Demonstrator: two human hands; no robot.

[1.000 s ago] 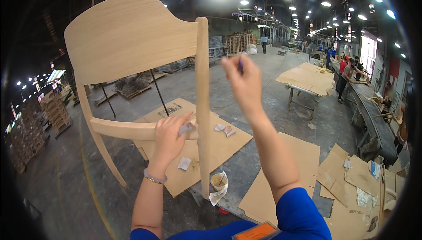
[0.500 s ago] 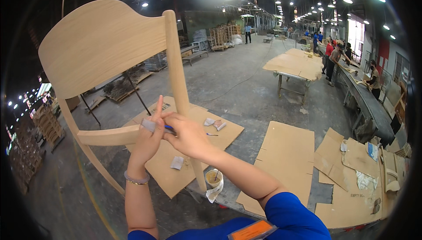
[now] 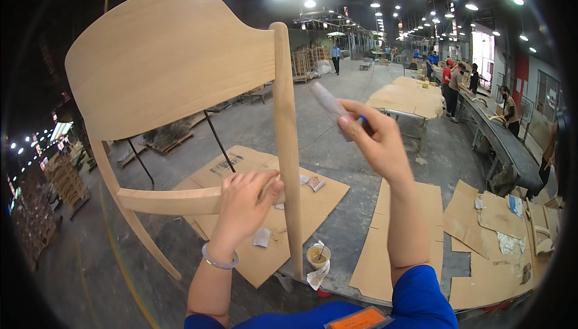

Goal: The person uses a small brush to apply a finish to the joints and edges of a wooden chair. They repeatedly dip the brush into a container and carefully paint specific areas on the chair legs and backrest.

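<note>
Your L hand (image 3: 245, 211) is curled over the lower rail (image 3: 174, 201) of the chair frame (image 3: 174, 58), fingers close together & bent over the top, thumb lying along the near side, holding it next to the R post (image 3: 286, 118), which stands just right of your fingertips. The frame's backrest is above & left of that hand; the L leg (image 3: 147, 244) slants down to its left. Your R hand (image 3: 376, 139) is up in the air, well right of the post & not touching it, thumb & fingers pinching a grey folded strip (image 3: 328, 101) that sticks out up-left of your grip. A small blue item (image 3: 363, 118) also sits btwn those fingers; can't tell what it is, mostly hidden. Below & around your L hand is a cardboard sheet (image 3: 325, 199), w/ a pale scrap (image 3: 262, 237) just below-right of the hand & a curled scrap (image 3: 314, 183) to its right, past the post. Further down-right of the L hand there's a cup (image 3: 318, 255) w/ a thin stick in it, white wrap (image 3: 318, 278) beside & under it. Another cardboard pc (image 3: 367, 256) lies below your R hand, partly behind that forearm.
</note>
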